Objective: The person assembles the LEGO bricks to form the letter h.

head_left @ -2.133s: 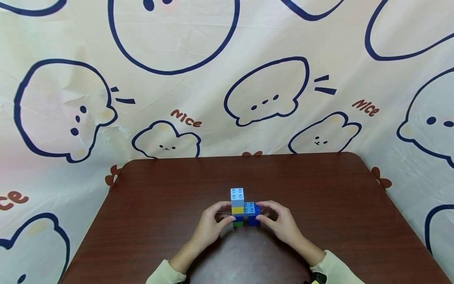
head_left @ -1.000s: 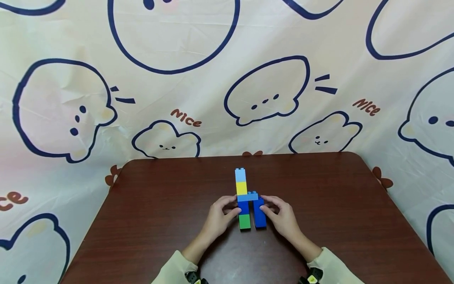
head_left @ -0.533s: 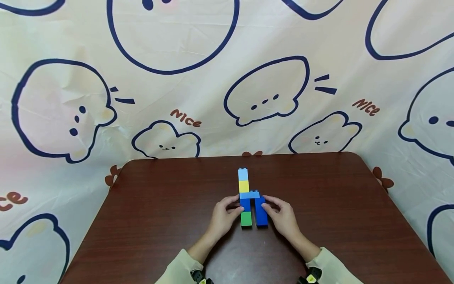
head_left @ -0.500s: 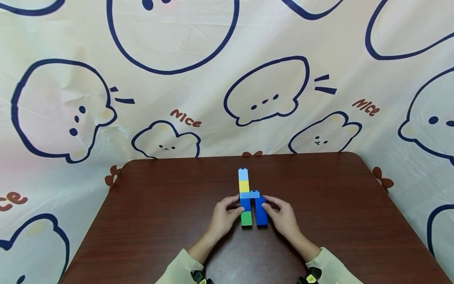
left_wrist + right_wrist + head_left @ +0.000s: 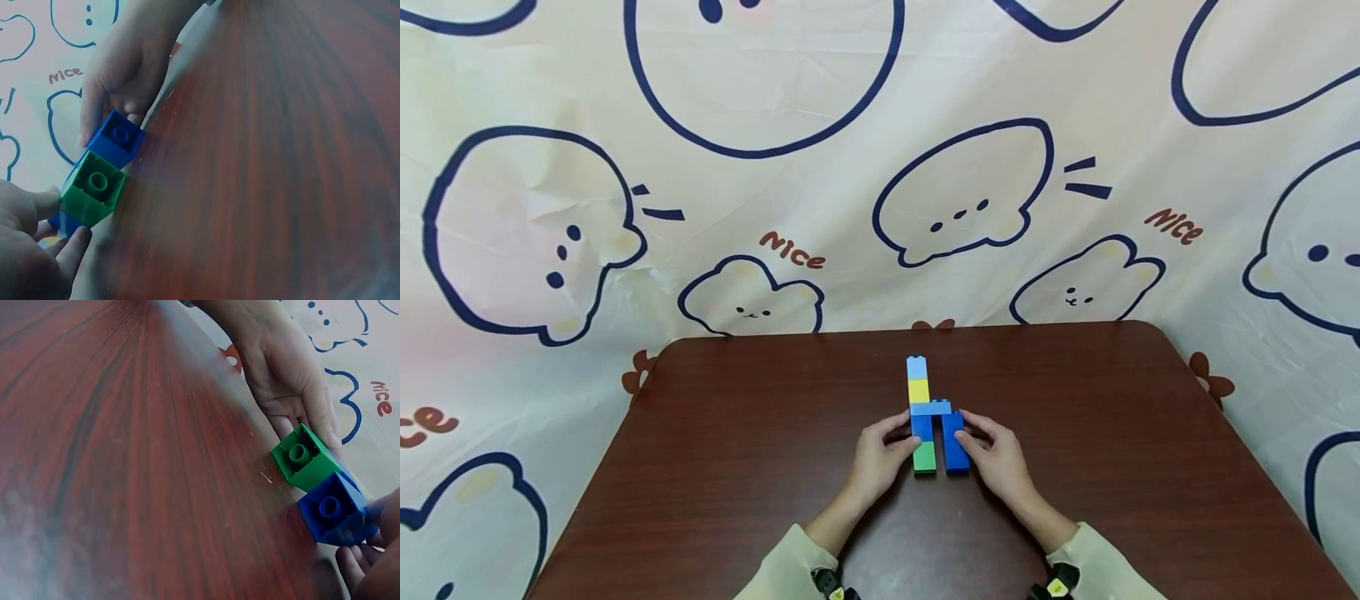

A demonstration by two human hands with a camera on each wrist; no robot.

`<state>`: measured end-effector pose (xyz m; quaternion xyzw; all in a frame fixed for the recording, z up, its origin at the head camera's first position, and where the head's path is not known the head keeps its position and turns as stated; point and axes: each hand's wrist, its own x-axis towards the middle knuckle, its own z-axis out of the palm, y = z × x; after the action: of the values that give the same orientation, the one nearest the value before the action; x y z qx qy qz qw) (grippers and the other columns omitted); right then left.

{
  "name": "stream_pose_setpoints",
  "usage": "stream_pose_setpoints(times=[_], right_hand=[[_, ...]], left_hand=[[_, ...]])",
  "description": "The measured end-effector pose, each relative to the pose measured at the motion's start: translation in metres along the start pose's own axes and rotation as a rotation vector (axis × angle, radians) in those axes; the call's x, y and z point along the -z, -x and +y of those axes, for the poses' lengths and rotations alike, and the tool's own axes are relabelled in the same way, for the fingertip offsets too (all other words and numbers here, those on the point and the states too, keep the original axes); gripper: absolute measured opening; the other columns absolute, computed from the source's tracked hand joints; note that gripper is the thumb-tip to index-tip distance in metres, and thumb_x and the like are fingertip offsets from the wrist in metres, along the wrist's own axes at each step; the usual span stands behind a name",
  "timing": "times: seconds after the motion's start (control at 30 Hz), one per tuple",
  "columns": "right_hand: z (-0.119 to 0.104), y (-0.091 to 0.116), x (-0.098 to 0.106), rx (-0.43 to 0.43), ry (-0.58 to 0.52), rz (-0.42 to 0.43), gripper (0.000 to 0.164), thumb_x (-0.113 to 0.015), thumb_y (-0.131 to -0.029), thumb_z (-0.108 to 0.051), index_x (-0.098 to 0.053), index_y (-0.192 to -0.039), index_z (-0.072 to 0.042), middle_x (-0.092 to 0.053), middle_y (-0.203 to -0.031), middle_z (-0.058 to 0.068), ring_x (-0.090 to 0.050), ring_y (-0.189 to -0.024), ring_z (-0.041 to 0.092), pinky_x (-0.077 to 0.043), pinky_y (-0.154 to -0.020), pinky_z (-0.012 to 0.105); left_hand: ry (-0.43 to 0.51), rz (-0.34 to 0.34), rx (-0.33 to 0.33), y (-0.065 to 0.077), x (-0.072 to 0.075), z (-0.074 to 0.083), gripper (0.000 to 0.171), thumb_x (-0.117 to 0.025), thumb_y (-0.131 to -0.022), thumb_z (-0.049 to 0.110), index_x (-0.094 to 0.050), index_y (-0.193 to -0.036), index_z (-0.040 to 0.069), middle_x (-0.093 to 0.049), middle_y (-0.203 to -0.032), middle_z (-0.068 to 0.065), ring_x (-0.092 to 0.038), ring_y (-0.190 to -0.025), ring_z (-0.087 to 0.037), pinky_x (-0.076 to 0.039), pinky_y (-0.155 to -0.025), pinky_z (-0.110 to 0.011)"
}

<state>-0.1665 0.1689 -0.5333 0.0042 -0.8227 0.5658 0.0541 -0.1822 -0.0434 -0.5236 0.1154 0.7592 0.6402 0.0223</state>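
Observation:
Between both hands is a joined toy block build with two legs. Its left column shows a light blue block [image 5: 916, 367] on top, then a yellow block [image 5: 918, 391]. A lighter blue crosspiece [image 5: 930, 408] bridges the legs. The left leg is blue and ends in a green block [image 5: 924, 457]; the right leg [image 5: 956, 446] is dark blue. My left hand [image 5: 877, 460] pinches the left leg between thumb and fingers. My right hand [image 5: 1002, 465] pinches the right leg. The wrist views show hollow undersides of the green block [image 5: 95, 187] and blue block [image 5: 333, 509].
A dark brown wooden table [image 5: 760, 400] lies under the hands. Behind it hangs a pale cloth [image 5: 850, 200] printed with cartoon outlines. Light sleeves [image 5: 790, 567] and black wrist straps show at the bottom.
The build has tipped back, so its studded top has turned away and its front face shows. Since then it has shifted slightly right. The left hand has moved right; both hands keep their hold.

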Motion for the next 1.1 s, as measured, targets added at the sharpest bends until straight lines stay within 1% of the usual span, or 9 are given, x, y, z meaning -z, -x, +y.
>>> stream_pose_setpoints(times=[0.1, 0.13, 0.33, 0.5, 0.63, 0.8, 0.93, 1.1], right_hand=[[0.0, -0.002, 0.0, -0.001, 0.008, 0.005, 0.04, -0.071, -0.097, -0.011, -0.064, -0.136, -0.003, -0.069, -0.123, 0.016, -0.068, -0.11, 0.029, -0.057, -0.091, 0.038], [0.0, -0.003, 0.0, -0.004, 0.014, 0.007, 0.04, -0.071, -0.097, -0.011, -0.064, -0.136, -0.003, -0.069, -0.122, 0.016, -0.068, -0.11, 0.029, -0.057, -0.091, 0.038], [0.0, -0.007, 0.001, -0.025, 0.036, 0.014, 0.039, -0.07, -0.098, -0.012, -0.065, -0.135, -0.003, -0.07, -0.12, 0.015, -0.069, -0.109, 0.028, -0.057, -0.091, 0.039], [0.0, -0.011, 0.002, -0.034, 0.051, 0.019, 0.038, -0.069, -0.098, -0.012, -0.065, -0.135, -0.003, -0.07, -0.119, 0.016, -0.068, -0.109, 0.028, -0.057, -0.091, 0.04], [0.001, -0.014, 0.002, -0.033, 0.066, 0.028, 0.038, -0.069, -0.098, -0.012, -0.065, -0.135, -0.002, -0.071, -0.117, 0.016, -0.069, -0.107, 0.028, -0.058, -0.09, 0.04], [0.003, -0.018, 0.001, -0.007, 0.091, 0.044, 0.037, -0.07, -0.098, -0.011, -0.066, -0.133, 0.0, -0.072, -0.114, 0.017, -0.07, -0.103, 0.029, -0.059, -0.086, 0.039], [0.003, -0.021, 0.001, -0.021, 0.097, 0.041, 0.037, -0.069, -0.098, -0.012, -0.066, -0.133, -0.001, -0.072, -0.115, 0.016, -0.07, -0.104, 0.028, -0.059, -0.086, 0.04], [0.002, -0.024, 0.001, -0.049, 0.1, 0.03, 0.038, -0.068, -0.099, -0.014, -0.065, -0.135, -0.002, -0.071, -0.118, 0.016, -0.07, -0.106, 0.028, -0.059, -0.089, 0.041]], left_hand=[[-0.013, 0.0, 0.018, -0.001, -0.001, -0.001, 0.042, -0.071, -0.094, 0.001, -0.06, -0.134, -0.01, -0.066, -0.126, -0.024, -0.067, -0.111, -0.034, -0.058, -0.09, -0.032], [-0.019, 0.001, 0.013, -0.002, -0.002, -0.001, 0.042, -0.071, -0.094, 0.001, -0.06, -0.133, -0.01, -0.067, -0.125, -0.024, -0.067, -0.111, -0.035, -0.058, -0.089, -0.033], [-0.081, 0.019, 0.011, -0.006, -0.003, 0.0, 0.039, -0.074, -0.093, 0.003, -0.064, -0.129, -0.009, -0.07, -0.116, -0.022, -0.067, -0.106, -0.034, -0.059, -0.086, -0.036], [-0.104, 0.018, 0.036, -0.011, -0.006, 0.0, 0.039, -0.073, -0.093, 0.004, -0.065, -0.129, -0.008, -0.07, -0.115, -0.021, -0.066, -0.107, -0.034, -0.059, -0.087, -0.039], [-0.101, 0.018, 0.043, -0.014, -0.008, -0.001, 0.039, -0.073, -0.094, 0.004, -0.064, -0.13, -0.008, -0.07, -0.116, -0.022, -0.067, -0.107, -0.034, -0.059, -0.087, -0.039], [-0.121, 0.016, 0.045, -0.018, -0.008, -0.001, 0.039, -0.072, -0.095, 0.005, -0.064, -0.13, -0.009, -0.069, -0.12, -0.023, -0.067, -0.108, -0.035, -0.059, -0.087, -0.04], [-0.14, 0.007, 0.048, -0.02, -0.008, 0.0, 0.039, -0.071, -0.096, 0.005, -0.063, -0.131, -0.009, -0.068, -0.122, -0.023, -0.067, -0.109, -0.035, -0.059, -0.088, -0.041], [-0.164, -0.007, 0.064, -0.023, -0.008, 0.003, 0.039, -0.069, -0.097, 0.007, -0.062, -0.134, -0.006, -0.068, -0.124, -0.021, -0.067, -0.11, -0.032, -0.058, -0.089, -0.042]])
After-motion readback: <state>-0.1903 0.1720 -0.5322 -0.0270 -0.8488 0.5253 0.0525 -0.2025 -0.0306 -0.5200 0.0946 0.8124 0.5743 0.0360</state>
